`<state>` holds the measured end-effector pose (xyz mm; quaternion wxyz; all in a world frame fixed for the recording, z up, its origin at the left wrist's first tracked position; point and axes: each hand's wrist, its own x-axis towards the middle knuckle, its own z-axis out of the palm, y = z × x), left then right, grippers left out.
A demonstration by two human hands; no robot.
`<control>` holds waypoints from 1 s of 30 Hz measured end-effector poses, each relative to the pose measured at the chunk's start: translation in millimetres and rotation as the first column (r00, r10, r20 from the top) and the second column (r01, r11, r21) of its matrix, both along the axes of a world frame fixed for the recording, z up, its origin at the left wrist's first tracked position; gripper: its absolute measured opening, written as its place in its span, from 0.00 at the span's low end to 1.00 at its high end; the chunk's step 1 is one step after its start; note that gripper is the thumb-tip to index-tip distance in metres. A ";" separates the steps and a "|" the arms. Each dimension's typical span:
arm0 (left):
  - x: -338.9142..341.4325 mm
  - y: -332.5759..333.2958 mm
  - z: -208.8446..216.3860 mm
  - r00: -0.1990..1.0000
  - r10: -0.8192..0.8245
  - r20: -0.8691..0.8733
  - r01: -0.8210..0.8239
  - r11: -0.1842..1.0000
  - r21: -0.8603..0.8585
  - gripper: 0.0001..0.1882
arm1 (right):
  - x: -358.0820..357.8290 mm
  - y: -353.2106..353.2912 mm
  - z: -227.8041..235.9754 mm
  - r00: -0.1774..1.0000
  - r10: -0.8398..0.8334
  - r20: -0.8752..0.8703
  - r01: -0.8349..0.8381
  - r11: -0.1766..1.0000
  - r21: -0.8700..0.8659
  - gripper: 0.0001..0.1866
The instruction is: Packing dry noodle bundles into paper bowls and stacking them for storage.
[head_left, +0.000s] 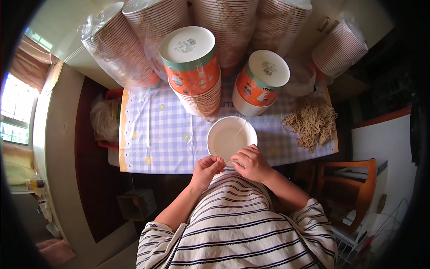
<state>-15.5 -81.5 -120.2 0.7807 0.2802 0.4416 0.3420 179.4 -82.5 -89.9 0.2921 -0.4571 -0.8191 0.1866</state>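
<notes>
My left hand [208, 170] pinches a thin beige string [227, 161] between thumb and fingertips. Beside it, my right hand [253, 162] is closed on the same string, a short stretch of which shows between the hands. Both hands are at the table's front edge, by the near rim of a white paper bucket [209, 139] standing mouth up. A strand of string runs over the inside of this bucket. Behind it on the left rises a stack of upturned paper buckets, the top one orange and green [192, 74], with strings hanging down its side.
A shorter upturned stack [257, 87] stands to the right. At the table's right edge lies a tangled heap of beige string [310, 121]. Tall plastic-wrapped bucket stacks [226, 27] line the back. A checked cloth [174, 148] covers the table; a wooden chair [369, 179] is at right.
</notes>
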 end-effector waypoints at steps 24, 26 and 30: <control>-4.8 -29.2 -17.0 0.925 0.001 -0.381 0.103 0.962 0.254 0.03 | -23.7 -43.7 -14.5 0.963 -0.187 -0.194 0.139 0.961 -0.239 0.03; -2.8 -29.4 -18.2 0.958 0.006 -0.286 0.037 0.989 0.144 0.04 | -20.4 -41.9 -15.2 0.974 -0.221 -0.048 0.214 0.970 -0.117 0.05; -1.2 -24.8 -21.1 0.997 0.024 -0.071 -0.023 0.999 0.023 0.04 | -15.3 -40.0 -28.1 0.984 -0.175 0.035 0.174 0.985 0.019 0.06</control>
